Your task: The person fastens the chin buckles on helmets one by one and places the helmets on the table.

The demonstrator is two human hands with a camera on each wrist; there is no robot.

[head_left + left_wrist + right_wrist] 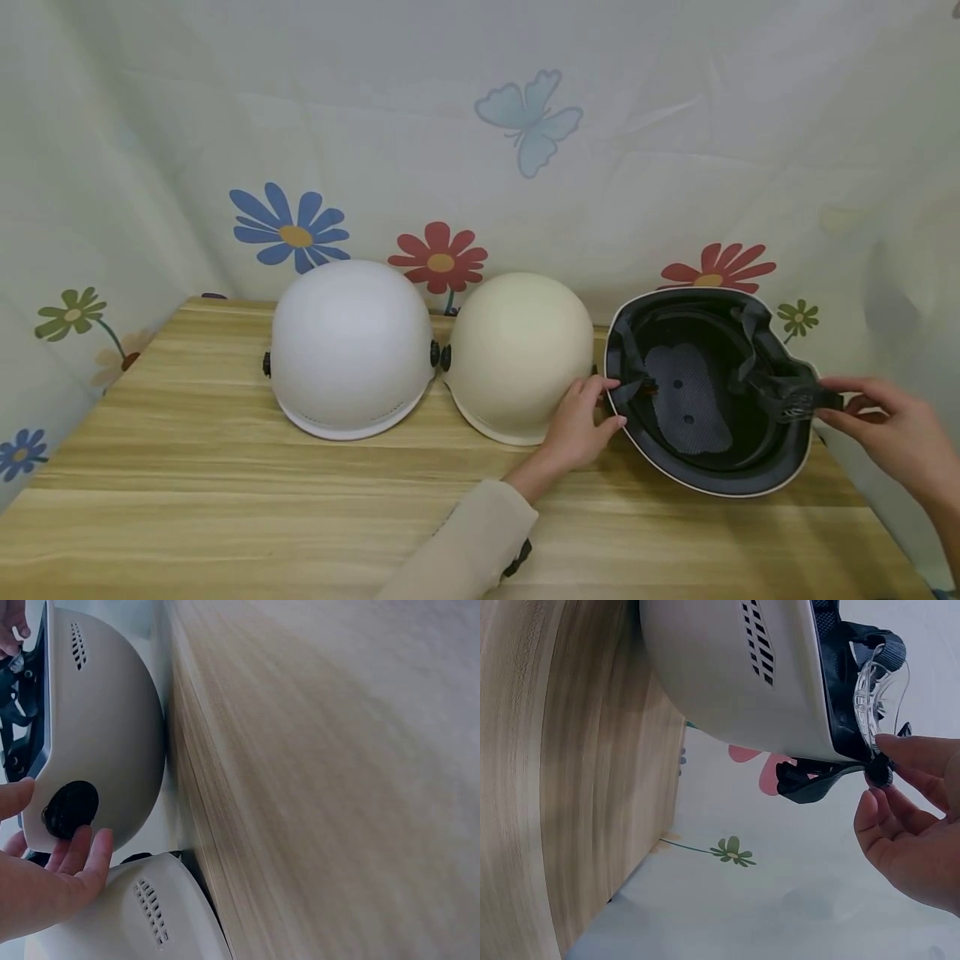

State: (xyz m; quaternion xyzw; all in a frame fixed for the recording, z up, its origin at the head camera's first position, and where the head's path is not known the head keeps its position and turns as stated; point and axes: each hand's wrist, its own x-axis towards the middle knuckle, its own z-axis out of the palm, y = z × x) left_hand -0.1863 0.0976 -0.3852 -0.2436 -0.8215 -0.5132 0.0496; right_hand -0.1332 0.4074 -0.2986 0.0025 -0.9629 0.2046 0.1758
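Note:
An upturned helmet [795,479] lies at the right of the table, its black lined inside facing up and toward me. My left hand [581,425] holds its left rim; in the left wrist view the fingers lie by a round black knob [71,808] on the pale shell. Between thumb and fingers, my right hand [896,425] pinches the end of a black chin strap [828,400] at the helmet's right edge. A clear plastic chin cup [866,701] sits on that strap, just beside the fingertips. Other black straps [750,333] lie loosely inside the shell.
Left of the held helmet, a cream helmet [517,350] and a white helmet [352,342] stand dome up, side by side on the wooden table [225,500]. A flower-printed curtain [637,150] hangs directly behind the table and down its sides.

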